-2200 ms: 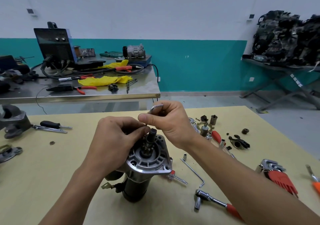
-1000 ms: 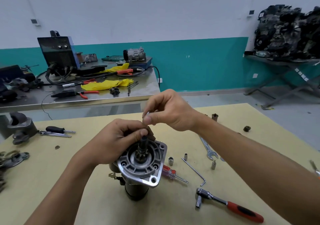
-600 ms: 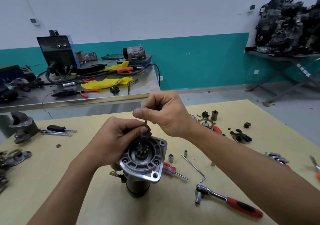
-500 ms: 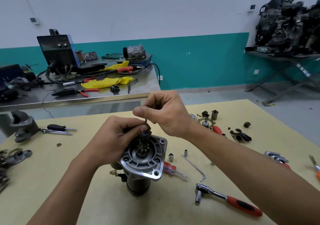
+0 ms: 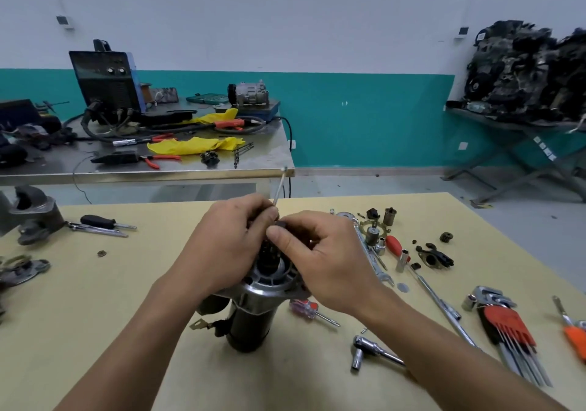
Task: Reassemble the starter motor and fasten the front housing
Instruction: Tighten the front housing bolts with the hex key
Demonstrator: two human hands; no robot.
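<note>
On the yellow worktable point(image 5: 95, 315), before a steel bench point(image 5: 158, 173) and teal-banded wall point(image 5: 364, 125), the left hand point(image 5: 222, 252) and right hand point(image 5: 329, 271) both curl tight round the upright starter motor point(image 5: 253, 318).

A single wide-angle camera sits on the person's head, facing forward and tilted down over the yellow worktable point(image 5: 95, 331). It is close to the work: both forearms rise from the bottom edge, and the left hand point(image 5: 228, 249) and right hand point(image 5: 326, 264) meet on the starter motor point(image 5: 253, 315) at mid-frame. Past the table's far edge the view reaches a steel bench point(image 5: 158, 174), the teal-and-white wall point(image 5: 364, 119) and the grey floor point(image 5: 412, 185).
</note>
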